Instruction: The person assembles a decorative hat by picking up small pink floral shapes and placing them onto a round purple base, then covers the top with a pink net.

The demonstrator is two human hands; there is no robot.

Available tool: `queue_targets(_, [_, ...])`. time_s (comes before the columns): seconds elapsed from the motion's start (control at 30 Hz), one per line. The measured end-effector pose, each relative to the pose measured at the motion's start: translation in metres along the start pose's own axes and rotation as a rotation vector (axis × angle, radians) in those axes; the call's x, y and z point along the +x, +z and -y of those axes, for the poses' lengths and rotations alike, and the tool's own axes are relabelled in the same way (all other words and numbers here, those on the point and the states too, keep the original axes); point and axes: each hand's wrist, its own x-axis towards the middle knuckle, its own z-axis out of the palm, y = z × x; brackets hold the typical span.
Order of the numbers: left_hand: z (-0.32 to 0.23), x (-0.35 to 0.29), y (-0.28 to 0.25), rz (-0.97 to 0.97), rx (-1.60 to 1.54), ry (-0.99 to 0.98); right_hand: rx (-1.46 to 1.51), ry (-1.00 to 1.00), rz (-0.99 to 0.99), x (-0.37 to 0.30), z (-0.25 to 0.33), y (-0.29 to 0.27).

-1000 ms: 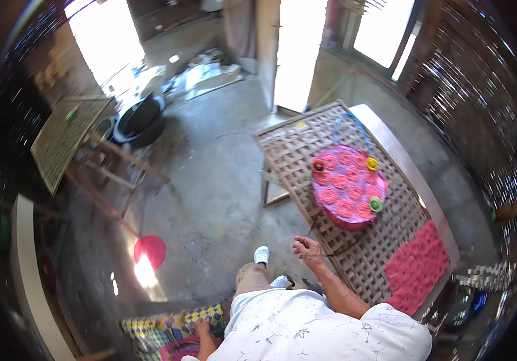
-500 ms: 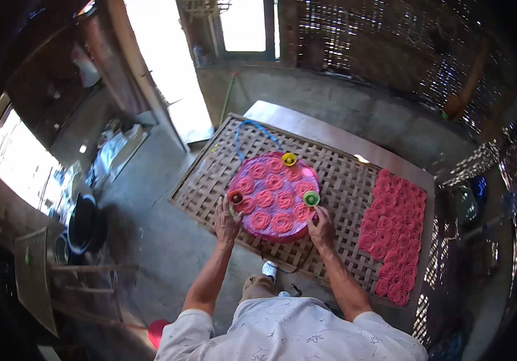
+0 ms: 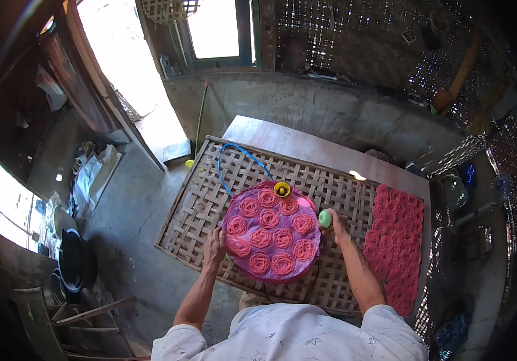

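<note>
A round, pink-sided drum-like stand (image 3: pixel 270 278) sits before me, its top covered by purple sheeting. Several coiled pink rosettes (image 3: pixel 268 218) of strands lie on it. At its far rim is a small yellow cup (image 3: pixel 282 189) with a dark inside. My right hand (image 3: pixel 339 228) is closed around a small pale-green cup (image 3: pixel 325 218), tilted just off the right rim. My left hand (image 3: pixel 214 249) is against the left side, fingers bent; what they hold is hidden. A blue strap (image 3: pixel 243 150) loops behind the stand.
Under the stand lies a woven bamboo rack (image 3: pixel 192 198) on a table with a pale top (image 3: pixel 282 133). Rows of pink rosettes (image 3: pixel 392 246) cover the rack's right end. Dark basins (image 3: pixel 73 262) and wooden bars (image 3: pixel 96 313) stand at left, beyond the concrete floor (image 3: pixel 138 210).
The green cup has come off the right rim in my right hand, which moved outward. The brown cup at the left rim no longer shows. My view has shifted, and the stand appears lower.
</note>
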Motion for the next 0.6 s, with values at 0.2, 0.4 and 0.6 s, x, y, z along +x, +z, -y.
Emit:
queue_targets(0.2, [0.024,0.026,0.006,0.108,-0.307,-0.287,-0.665,-0.660,-0.091,0.041,0.026,0.072])
queue_targets(0.4, [0.008,0.029,-0.004,0.035,-0.640,-0.396,-1.235,-1.073,-0.186,0.106,0.021,0.163])
queue_targets(0.6, [-0.034,0.008,-0.023,-0.061,-0.831,-0.464,-1.123,-0.791,-0.124,0.150,0.001,0.140])
